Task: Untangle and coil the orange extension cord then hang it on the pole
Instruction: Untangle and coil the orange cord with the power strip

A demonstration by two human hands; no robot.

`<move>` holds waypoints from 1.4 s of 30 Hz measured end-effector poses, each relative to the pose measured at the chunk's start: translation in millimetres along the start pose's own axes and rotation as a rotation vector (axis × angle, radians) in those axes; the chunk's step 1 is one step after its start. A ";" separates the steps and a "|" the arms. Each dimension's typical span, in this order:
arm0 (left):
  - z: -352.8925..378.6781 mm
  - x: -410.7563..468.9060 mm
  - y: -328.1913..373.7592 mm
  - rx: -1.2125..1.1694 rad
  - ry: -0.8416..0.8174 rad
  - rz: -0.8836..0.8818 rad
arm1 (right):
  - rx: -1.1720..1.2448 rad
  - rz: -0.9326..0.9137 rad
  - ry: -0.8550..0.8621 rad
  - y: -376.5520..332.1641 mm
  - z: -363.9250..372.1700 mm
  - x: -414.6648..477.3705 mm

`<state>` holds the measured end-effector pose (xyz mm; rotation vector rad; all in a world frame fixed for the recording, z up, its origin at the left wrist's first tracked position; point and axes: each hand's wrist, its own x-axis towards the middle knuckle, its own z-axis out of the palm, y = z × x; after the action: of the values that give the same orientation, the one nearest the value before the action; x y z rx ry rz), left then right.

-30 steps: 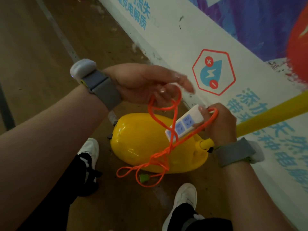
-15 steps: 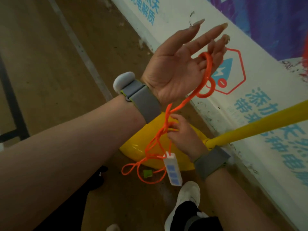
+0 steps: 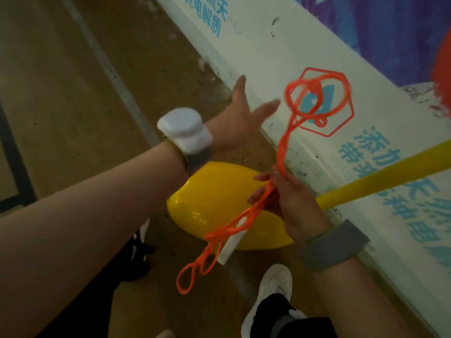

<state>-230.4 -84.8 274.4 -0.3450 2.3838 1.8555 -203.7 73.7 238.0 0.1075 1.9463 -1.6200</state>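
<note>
My right hand point(image 3: 290, 198) grips the middle of the thin orange extension cord point(image 3: 283, 145). Above the hand the cord rises into loose loops in the air, in front of the wall. Below the hand several strands hang down in long loops, with the white socket block point(image 3: 230, 245) dangling among them. My left hand point(image 3: 240, 120) is spread with fingers apart, left of the upper loops and apart from the cord. The yellow pole point(image 3: 380, 174) slants up to the right from its rounded yellow base point(image 3: 207, 201) on the floor.
A white wall panel point(image 3: 280, 52) with blue lettering and a red hexagon sign runs along the right. My two feet in white shoes point(image 3: 271, 289) stand on the brown floor by the base. A pale line point(image 3: 109, 67) crosses the floor at left.
My left hand has let the cord slip off its fingers and dropped lower, palm turned away. The freed loops now fly up in the air. My right hand keeps its grip; the socket block swings.
</note>
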 end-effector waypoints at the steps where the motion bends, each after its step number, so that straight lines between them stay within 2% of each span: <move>1: 2.7 -2.6 -13.2 0.200 -0.003 0.009 | 0.063 0.000 0.021 -4.4 -3.4 -1.1; 3: 10.3 -13.9 -32.9 0.436 -0.102 0.010 | 0.165 -0.010 0.048 -13.7 -8.7 -2.0; 4: 16.0 -19.2 -36.1 0.465 -0.176 0.016 | 0.217 -0.012 0.059 -19.1 -10.8 -2.2; 6: 24.5 -27.7 -35.6 0.379 -0.269 0.071 | 0.295 0.005 0.068 -26.7 -12.7 -1.4; 8: 26.8 -30.0 -24.0 0.317 -0.248 0.150 | 0.324 0.033 0.047 -30.3 -13.5 0.2; 12: 24.7 -23.6 -15.9 0.612 -0.213 0.299 | 0.306 0.049 0.041 -34.3 -10.8 4.1; 14: 26.2 -24.9 -16.9 0.761 -0.222 0.456 | 0.319 0.042 0.074 -34.8 -8.2 4.7; 16: 27.1 -27.3 -15.4 0.931 -0.165 0.550 | 0.316 0.027 0.109 -35.0 -8.7 4.7; 21: 19.5 -25.5 -7.3 1.164 -0.123 0.524 | 0.179 -0.017 0.204 -33.8 -12.1 4.9; 24: 13.1 -22.9 -7.3 1.265 -0.027 0.565 | 0.143 -0.017 0.319 -33.1 -16.7 7.6; 26: 10.0 -22.1 -10.0 1.141 0.070 0.635 | 0.253 0.053 0.370 -30.1 -23.4 12.7; 29: 14.0 -24.0 -7.2 0.588 0.126 0.691 | 0.422 0.216 0.376 -22.3 -29.8 22.5; 31: 19.0 -20.9 1.3 0.124 0.068 0.534 | 0.356 0.300 0.330 -14.5 -28.1 27.1; 32: 19.3 -20.0 7.7 -0.201 0.019 0.408 | 0.326 0.327 0.299 -8.9 -26.4 28.2; 34: 14.7 -18.4 17.1 -0.780 -0.151 0.156 | 0.321 0.347 0.274 0.6 -21.6 28.7; 35: 11.3 -17.2 18.6 -0.932 -0.235 0.067 | 0.310 0.349 0.274 4.3 -19.3 29.3; 37: 6.3 -14.6 16.0 -1.027 -0.369 -0.047 | 0.237 0.345 0.296 11.6 -16.0 31.5; 39: 1.4 -11.9 14.4 -0.990 -0.538 -0.160 | 0.142 0.328 0.360 21.7 -15.3 37.0; 42: -8.2 -12.5 15.3 -0.903 -0.798 -0.360 | -0.208 0.210 0.497 48.9 -11.2 43.5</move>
<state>-221.5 -87.7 293.6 -0.0437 0.8602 2.1811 -222.9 83.0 175.1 0.6617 2.3643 -1.3285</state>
